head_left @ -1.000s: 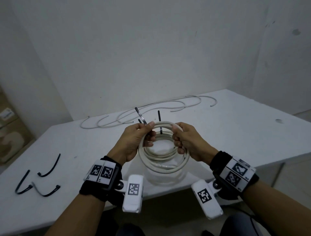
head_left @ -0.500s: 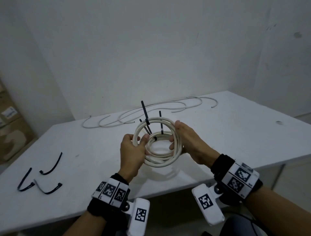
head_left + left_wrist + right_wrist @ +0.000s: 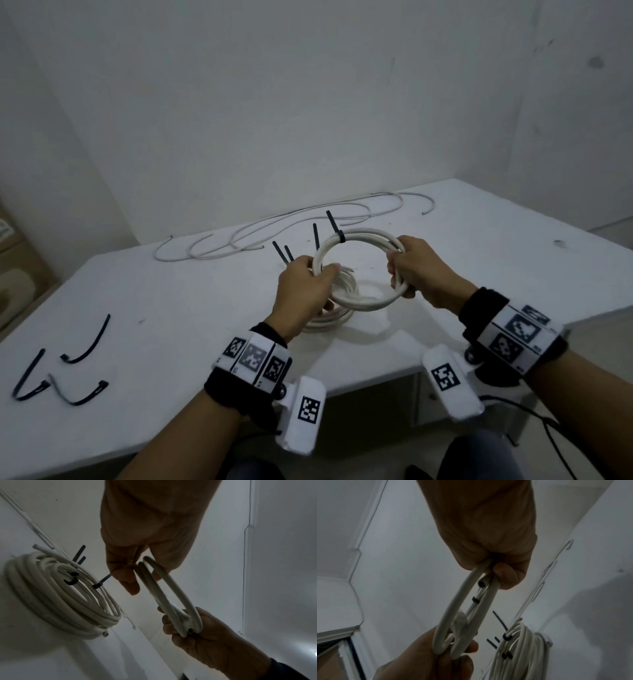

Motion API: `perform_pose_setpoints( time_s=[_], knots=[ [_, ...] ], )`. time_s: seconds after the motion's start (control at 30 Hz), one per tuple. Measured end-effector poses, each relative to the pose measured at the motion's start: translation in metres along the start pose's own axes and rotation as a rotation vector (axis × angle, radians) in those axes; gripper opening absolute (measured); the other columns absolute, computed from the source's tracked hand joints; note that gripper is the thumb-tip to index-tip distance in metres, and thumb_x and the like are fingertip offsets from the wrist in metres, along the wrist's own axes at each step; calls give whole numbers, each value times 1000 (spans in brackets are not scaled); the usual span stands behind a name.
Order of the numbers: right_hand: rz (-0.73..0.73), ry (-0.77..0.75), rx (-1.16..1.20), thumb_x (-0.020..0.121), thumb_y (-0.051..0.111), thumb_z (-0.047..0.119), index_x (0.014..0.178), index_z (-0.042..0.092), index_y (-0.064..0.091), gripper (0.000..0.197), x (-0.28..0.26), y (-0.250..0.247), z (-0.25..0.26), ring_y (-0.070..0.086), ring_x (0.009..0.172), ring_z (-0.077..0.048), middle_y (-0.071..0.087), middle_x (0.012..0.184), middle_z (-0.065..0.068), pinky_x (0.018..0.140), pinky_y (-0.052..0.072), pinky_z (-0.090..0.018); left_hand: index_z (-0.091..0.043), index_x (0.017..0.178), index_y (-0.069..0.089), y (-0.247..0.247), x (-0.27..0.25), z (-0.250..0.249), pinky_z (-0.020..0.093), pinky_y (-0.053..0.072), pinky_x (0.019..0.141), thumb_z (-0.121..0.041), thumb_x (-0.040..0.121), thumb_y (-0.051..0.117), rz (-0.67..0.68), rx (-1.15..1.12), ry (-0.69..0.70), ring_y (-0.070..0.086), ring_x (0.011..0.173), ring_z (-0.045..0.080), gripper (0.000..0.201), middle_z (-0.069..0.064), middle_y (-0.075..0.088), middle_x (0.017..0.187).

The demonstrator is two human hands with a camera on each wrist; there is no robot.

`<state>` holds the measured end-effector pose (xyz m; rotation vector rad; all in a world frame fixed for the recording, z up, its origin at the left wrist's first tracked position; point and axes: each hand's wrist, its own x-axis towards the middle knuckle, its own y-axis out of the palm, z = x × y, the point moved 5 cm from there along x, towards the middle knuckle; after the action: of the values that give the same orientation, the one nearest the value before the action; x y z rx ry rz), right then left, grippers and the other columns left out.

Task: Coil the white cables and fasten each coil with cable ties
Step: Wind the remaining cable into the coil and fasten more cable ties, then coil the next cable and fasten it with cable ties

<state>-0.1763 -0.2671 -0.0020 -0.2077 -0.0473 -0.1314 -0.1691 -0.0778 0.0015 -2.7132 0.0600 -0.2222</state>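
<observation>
Both hands hold a small white cable coil (image 3: 359, 301) in the air above the table. My left hand (image 3: 322, 270) pinches its left side, and my right hand (image 3: 397, 274) grips its right side. A black cable tie (image 3: 340, 236) is fastened at the coil's far edge, tail sticking up. In the left wrist view my left hand (image 3: 137, 569) pinches the coil (image 3: 171, 588). In the right wrist view my right hand (image 3: 489, 566) grips the coil (image 3: 453, 608). A second, larger tied coil (image 3: 334, 317) lies on the table under my left hand.
Loose white cables (image 3: 274, 228) trail along the back of the white table (image 3: 171, 308). Three loose black cable ties (image 3: 87, 344) lie near the table's left front. The table's front edge runs close to my wrists. A wall stands just behind.
My left hand let go of the tie's tail and took hold of the coil's left side. Both hands moved the coil forward, out over the tied coil on the table.
</observation>
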Motion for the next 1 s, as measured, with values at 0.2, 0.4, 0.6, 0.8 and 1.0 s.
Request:
perform_pose_setpoints(
  time_s=[0.2,0.4,0.6,0.8,1.0],
  knots=[
    [-57,189,-44,91,35,-8,78,4,44,20,33,-59,-28,43,45,-20,44,64,-13,34,28,-17,-5,131,51,47,16,-15,39,53,85,-36,86,69,143,126,55,68,84,22,58,2,70,84],
    [-71,336,-172,91,34,-8,75,2,45,22,57,-85,-53,40,48,-21,46,64,-12,35,30,-19,-10,138,47,91,34,-15,36,49,95,-36,88,66,254,306,42,60,112,25,59,11,62,124],
    [33,413,-313,96,44,6,84,0,47,14,60,-85,-61,52,56,-28,53,73,-17,48,50,-34,-14,96,64,117,37,-12,27,38,77,-18,84,67,398,582,62,51,97,20,13,10,58,107],
    [78,201,-987,100,41,32,111,2,57,36,62,-90,-50,53,102,-27,57,121,-16,77,40,-30,-6,113,62,126,34,-15,36,46,93,-18,88,59,425,713,144,55,115,28,28,12,61,123],
    [36,109,-891,96,50,26,132,14,47,38,62,-99,-48,52,104,-24,52,133,-10,81,39,-26,-12,113,59,120,39,-23,32,41,94,-24,90,61,337,670,193,52,115,24,25,7,57,117]
  ],
)
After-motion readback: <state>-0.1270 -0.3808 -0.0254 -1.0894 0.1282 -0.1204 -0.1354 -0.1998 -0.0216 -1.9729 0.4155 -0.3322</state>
